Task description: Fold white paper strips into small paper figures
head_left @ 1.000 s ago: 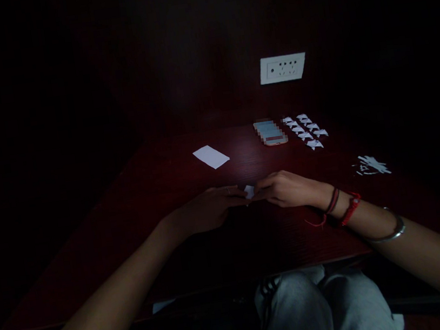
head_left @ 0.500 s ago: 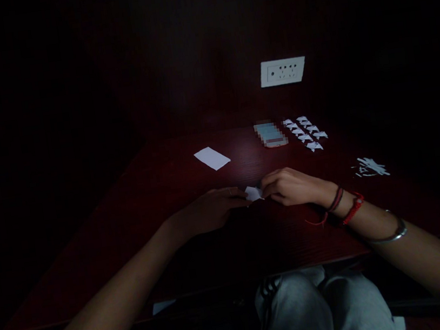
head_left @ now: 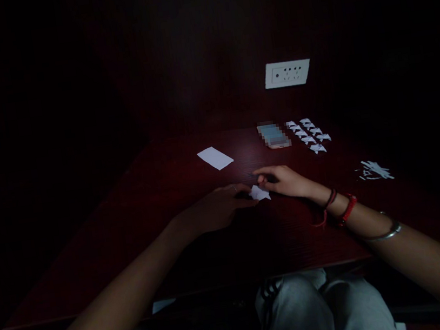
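Observation:
A small folded white paper piece (head_left: 259, 193) lies between my two hands on the dark red table (head_left: 198, 244). My left hand (head_left: 214, 209) is curled, its fingertips pinching the paper's left edge. My right hand (head_left: 283, 181) rests to the right of the paper, fingers lying fairly flat with the tips at the paper's upper right edge. Red and dark threads and a metal bangle are on my right wrist.
A white paper slip (head_left: 214, 158) lies further back. A phone (head_left: 274, 135) sits beside two rows of several small folded paper pieces (head_left: 309, 135). Paper scraps (head_left: 375, 170) lie at the right. A white wall socket (head_left: 287, 73) is behind. The room is very dark.
My right hand has let go of its pinch and flattened beside the paper. The paper has shifted slightly right and shows more. The left hand keeps its hold.

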The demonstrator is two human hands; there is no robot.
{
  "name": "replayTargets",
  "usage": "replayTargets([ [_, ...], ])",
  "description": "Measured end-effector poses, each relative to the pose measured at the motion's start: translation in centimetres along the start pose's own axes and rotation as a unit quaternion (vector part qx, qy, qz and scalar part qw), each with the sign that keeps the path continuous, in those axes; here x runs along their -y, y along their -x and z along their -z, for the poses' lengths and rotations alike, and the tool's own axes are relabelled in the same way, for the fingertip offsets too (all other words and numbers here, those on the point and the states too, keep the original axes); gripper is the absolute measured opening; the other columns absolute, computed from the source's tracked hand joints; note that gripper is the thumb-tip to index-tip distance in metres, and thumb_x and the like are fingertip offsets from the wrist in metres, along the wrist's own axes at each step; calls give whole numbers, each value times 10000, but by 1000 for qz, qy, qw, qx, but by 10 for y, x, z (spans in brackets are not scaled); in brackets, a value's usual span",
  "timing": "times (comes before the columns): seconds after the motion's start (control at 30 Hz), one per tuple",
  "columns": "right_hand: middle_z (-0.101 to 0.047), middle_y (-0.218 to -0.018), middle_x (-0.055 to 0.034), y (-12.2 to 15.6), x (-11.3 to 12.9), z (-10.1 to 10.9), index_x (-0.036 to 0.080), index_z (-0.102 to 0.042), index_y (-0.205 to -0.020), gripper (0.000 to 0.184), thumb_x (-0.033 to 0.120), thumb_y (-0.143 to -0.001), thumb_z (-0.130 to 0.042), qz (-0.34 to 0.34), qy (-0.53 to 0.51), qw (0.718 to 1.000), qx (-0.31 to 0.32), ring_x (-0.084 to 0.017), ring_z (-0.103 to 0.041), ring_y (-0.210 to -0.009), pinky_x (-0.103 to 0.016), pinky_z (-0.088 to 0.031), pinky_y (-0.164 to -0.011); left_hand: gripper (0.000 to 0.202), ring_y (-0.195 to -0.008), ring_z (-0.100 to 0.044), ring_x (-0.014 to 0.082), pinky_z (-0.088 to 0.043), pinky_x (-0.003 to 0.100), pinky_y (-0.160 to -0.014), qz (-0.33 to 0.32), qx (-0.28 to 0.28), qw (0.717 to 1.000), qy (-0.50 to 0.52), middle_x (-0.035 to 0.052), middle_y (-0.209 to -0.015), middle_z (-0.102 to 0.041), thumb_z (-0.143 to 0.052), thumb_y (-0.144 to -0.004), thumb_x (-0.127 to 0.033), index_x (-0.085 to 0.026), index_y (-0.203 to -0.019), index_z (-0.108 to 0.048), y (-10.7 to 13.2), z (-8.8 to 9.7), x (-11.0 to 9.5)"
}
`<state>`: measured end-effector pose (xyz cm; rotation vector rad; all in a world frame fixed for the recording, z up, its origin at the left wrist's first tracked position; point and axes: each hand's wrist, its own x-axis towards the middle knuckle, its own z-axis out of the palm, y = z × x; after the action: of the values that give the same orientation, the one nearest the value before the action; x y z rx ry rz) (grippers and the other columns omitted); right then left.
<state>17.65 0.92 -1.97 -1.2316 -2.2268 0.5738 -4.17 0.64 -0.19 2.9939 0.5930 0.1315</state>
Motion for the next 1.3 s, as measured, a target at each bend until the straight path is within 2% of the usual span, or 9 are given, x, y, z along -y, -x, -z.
replayTargets([
  [0.17,-596,-759,-32,-6,1,-5,97,-539,-999,312,133,-690,-520,-68,-98,993,13,-88,-525,-644,-237,-425,-634,527,-1124,-353,176,-289,341,-938,-9,-1,1000,-5,-9,-1234,-387,-388,-720,-19,-307,-1159,-433,-2,0,-2],
  [0.3,-572,-689,-16,-11,3,-7,72,-563,-946,307,118,-642,-562,-149,-167,975,5,-73,-498,-577,-220,-412,-575,541,-1122,-349,169,-284,338,-943,-12,4,1000,-6,-16,-1235,-388,-380,-714,-14,-304,-1169,-422,-4,-1,-1],
  [0.37,-563,-646,-1,-11,3,-6,80,-590,-896,268,135,-634,-572,-154,-171,973,13,-70,-489,-554,-211,-397,-547,555,-1124,-345,169,-282,340,-944,-15,6,1000,-5,-17,-1242,-381,-382,-710,-12,-305,-1181,-407,-4,-1,-1],
  [0.47,-568,-627,2,-10,0,-4,107,-626,-790,167,178,-651,-569,-105,-116,987,31,-75,-490,-556,-203,-381,-529,550,-1133,-336,172,-278,345,-948,-15,6,1000,-1,-13,-1245,-375,-383,-707,-9,-301,-1172,-418,-4,0,-2],
  [0.57,-584,-664,-9,-5,1,-2,136,-644,-738,115,190,-669,-568,-22,-22,1000,4,-86,-504,-597,-204,-377,-549,532,-1125,-346,170,-284,345,-946,-8,4,1000,8,-3,-1242,-374,-382,-715,-13,-294,-1164,-428,-4,1,-4],
  [0.67,-596,-719,-17,0,5,2,159,-651,-750,113,176,-701,-551,54,38,998,-13,-92,-517,-638,-205,-382,-583,546,-1107,-367,165,-303,337,-935,0,3,1000,19,4,-1232,-380,-378,-718,-12,-297,-1183,-406,-4,1,-6],
  [0.87,-618,-817,-30,5,9,8,168,-644,-798,156,144,-753,-497,158,67,985,37,-115,-541,-761,-249,-393,-737,541,-1092,-379,153,-297,323,-944,-3,-11,999,41,2,-1211,-393,-376,-726,-11,-289,-1190,-399,-4,0,-8],
  [1.1,-610,-849,-35,8,6,13,167,-638,-856,176,158,-764,-488,193,92,975,68,-120,-533,-781,-269,-385,-770,535,-1093,-377,148,-299,309,-942,-6,-24,999,49,10,-1219,-380,-385,-712,-8,-267,-1180,-414,-5,-2,-8],
  [1.3,-605,-859,-39,8,2,13,152,-635,-849,171,147,-767,-485,206,91,971,75,-118,-525,-792,-258,-388,-770,540,-1155,-326,173,-279,352,-961,5,-10,1000,28,5,-1280,-332,-383,-718,-21,-277,-1193,-395,-4,-5,-7],
])
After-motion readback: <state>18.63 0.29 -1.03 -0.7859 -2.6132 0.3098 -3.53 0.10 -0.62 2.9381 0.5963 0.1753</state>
